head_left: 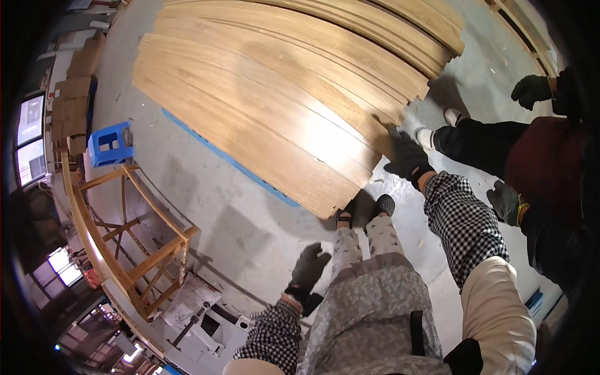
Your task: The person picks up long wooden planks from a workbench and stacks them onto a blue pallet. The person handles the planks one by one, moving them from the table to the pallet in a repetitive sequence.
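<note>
Wood-grain planks [250,94] lie side by side in a broad, low stack on the floor ahead of me. My right hand [406,155], in a dark glove, reaches out to the near right ends of these planks. Its fingers are stretched and spread over the plank edge; whether they press on it I cannot tell. My left hand [310,267], gloved too, hangs beside my leg over the floor. Its fingers are loosely bent and apart, with nothing in them.
A co-worker in dark clothes [544,150] stands close on my right, with gloved hands [533,92]. To the left are a blue plastic stool [111,145], a wooden frame [156,265] and stacked cardboard [70,109]. A blue strip [228,160] borders the stack's left side.
</note>
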Available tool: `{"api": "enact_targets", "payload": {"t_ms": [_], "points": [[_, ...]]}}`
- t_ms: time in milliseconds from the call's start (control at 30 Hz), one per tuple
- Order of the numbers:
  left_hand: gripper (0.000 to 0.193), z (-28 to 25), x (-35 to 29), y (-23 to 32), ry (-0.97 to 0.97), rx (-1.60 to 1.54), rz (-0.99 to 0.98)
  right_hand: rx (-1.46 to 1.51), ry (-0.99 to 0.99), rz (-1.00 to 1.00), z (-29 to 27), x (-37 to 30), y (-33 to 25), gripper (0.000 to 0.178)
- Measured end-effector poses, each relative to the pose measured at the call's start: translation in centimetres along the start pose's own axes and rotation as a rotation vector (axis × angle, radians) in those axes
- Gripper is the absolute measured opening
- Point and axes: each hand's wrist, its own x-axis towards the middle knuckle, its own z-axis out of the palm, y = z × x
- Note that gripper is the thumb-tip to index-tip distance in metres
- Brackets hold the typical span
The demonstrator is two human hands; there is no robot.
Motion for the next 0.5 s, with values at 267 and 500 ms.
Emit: {"api": "enact_targets", "payload": {"t_ms": [267,500], "points": [[0.056,0.1,-4.5,-4.9,-0.068,-0.285,-0.282,-0.002,-0.072,0.039,-5.1,-1.2,-2.2,0.09],[0.049,-1.5,-9.6,-9.7,-0.131,-0.336,-0.214,-0.053,-0.021,-0.183,-12.9,-9.0,1.7,0.092]]}}
